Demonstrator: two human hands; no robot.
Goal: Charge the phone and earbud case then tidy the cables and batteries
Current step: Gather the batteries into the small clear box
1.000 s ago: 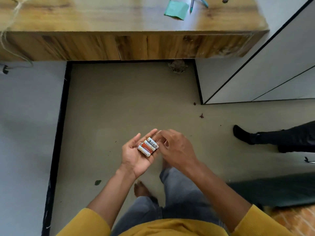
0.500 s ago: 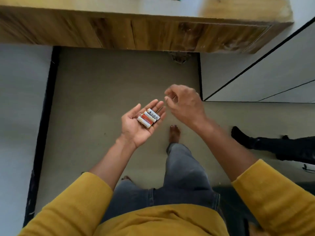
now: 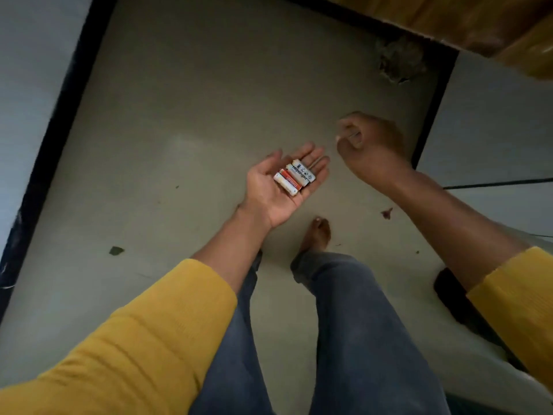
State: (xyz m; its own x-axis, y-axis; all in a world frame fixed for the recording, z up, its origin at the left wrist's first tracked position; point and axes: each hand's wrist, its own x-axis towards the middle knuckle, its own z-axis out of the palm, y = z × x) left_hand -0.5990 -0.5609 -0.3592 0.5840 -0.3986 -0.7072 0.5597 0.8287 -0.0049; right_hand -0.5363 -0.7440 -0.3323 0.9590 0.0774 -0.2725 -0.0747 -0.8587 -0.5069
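Observation:
Several AA batteries (image 3: 294, 176), white and orange-red, lie side by side across my left hand (image 3: 269, 202). That hand is held palm up over the floor with its fingers straight. My right hand (image 3: 371, 148) hovers just to the right of it, back towards the camera. Its fingers are curled in and I see nothing in them. No phone, earbud case or cable is in view.
The wooden desk's edge (image 3: 478, 22) crosses the top right, with a white cabinet (image 3: 493, 130) below it. A clump of debris (image 3: 401, 62) sits in the floor corner. My bare foot (image 3: 318, 235) and jeans are below the hands. A dark object (image 3: 454, 298) lies at lower right.
My right hand has drawn away from the batteries, up and to the right. The view has tilted and dropped, so the desk top has gone out of sight. The batteries stay on my left palm.

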